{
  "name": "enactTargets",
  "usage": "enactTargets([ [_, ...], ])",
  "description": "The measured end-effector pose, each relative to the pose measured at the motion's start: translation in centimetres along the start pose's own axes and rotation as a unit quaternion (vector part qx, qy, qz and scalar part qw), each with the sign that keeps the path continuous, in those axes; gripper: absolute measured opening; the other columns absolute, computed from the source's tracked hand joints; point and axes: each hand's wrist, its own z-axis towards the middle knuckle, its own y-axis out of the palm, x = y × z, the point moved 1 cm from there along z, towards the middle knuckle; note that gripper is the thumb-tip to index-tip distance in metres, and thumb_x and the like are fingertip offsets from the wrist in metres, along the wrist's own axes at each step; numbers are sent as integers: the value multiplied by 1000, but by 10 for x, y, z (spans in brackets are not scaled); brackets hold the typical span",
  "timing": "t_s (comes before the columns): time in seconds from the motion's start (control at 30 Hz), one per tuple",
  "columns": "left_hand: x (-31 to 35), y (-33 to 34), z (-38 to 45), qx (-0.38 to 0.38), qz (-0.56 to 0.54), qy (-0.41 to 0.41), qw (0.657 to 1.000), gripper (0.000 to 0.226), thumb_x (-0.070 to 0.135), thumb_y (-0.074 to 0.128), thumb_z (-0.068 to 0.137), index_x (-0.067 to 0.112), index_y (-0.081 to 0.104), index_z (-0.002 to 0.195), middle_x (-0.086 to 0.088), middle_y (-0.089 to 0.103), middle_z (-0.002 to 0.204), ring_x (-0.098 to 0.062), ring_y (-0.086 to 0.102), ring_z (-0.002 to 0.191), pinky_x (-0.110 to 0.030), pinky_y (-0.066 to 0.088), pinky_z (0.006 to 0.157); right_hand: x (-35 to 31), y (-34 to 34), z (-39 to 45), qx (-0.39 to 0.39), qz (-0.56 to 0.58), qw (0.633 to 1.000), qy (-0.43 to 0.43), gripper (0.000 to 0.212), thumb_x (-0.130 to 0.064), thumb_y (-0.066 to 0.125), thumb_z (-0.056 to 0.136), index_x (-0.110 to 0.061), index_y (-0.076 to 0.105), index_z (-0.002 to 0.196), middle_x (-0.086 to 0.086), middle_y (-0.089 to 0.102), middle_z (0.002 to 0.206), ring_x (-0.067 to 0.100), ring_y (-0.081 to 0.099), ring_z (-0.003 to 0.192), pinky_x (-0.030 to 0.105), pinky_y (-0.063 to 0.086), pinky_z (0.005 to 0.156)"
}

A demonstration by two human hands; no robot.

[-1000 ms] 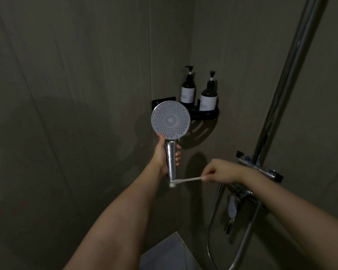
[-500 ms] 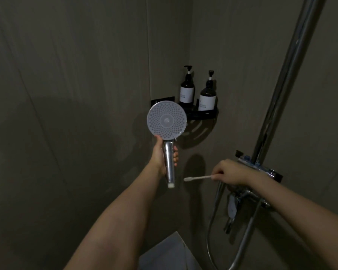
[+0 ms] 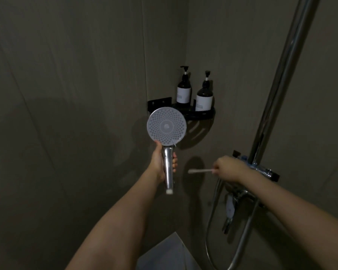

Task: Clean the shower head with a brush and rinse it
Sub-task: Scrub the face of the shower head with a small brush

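- The left hand [image 3: 160, 162] is gripping the shower head [image 3: 166, 126] by its chrome handle, fingers wrapped tight around it, holding it upright just in front of the corner shelf [image 3: 200, 114].
- The handle's long axis is running straight up and down, with the round spray face on top, facing back toward the camera.
- The right hand [image 3: 225, 168] is pinching a slim white brush [image 3: 200, 170], fingers closed on its end, just right of the shower head's handle and clear of it.
- The brush is lying level, its tip pointing left at the handle, below the spray face.
- By my read, the next stroke means lifting that tip up and left onto the nozzles; the right hand is the free one to do it.
- The spray face is looking like pale grey plastic, flat, dotted with rings of small holes around a plain centre disc.
- The handle is shining like polished metal, with a white plug at its bottom end.
- Two dark pump bottles [image 3: 183, 90] are standing on the black shelf behind the shower head.
- No water is showing; rinsing appears not yet begun.
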Motion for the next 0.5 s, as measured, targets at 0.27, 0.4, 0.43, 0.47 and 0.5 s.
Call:
enactTargets([
  [0.27, -23, 11, -1, -25, 43, -30, 998, 79, 79, 14, 81, 11, 50, 61, -1, 49, 45, -12, 45, 36, -17, 37, 38, -26, -26, 18, 164, 119, 978, 57, 28, -26, 47, 95, -6, 66, 99, 11, 61, 90, 24, 57, 81, 30, 44, 71],
  [0.4, -9, 15, -1, -26, 49, -27, 998, 79, 78, 12, 81, 11, 48, 60, -1, 47, 44, -12, 44, 36, -16, 37, 39, -21, -29, 23, 248, 201, 937, 141, 29, -18, 42, 97, -1, 62, 108, 20, 63, 100, 32, 61, 91, 32, 45, 70],
  [0.43, -7, 15, -2, -26, 54, -28, 998, 79, 79, 12, 81, 11, 48, 59, -2, 47, 44, -12, 44, 36, -16, 36, 39, -21, -32, 23, 280, 246, 915, 153, 29, -15, 41, 98, 2, 62, 108, 22, 63, 104, 33, 61, 91, 29, 42, 67],
  [0.47, -5, 14, -1, -23, 65, -30, 997, 80, 79, 11, 80, 11, 47, 58, -2, 47, 45, -13, 43, 36, -17, 35, 40, -22, -36, 21, 302, 266, 905, 140, 28, -14, 41, 98, 3, 62, 106, 24, 64, 104, 31, 59, 86, 28, 39, 65],
  [0.5, -5, 13, -1, -22, 80, -33, 996, 81, 79, 10, 81, 11, 48, 58, -2, 46, 45, -13, 43, 36, -17, 34, 41, -26, -39, 21, 304, 272, 907, 106, 28, -15, 42, 98, 2, 63, 102, 23, 65, 102, 29, 58, 81, 28, 39, 65],
])
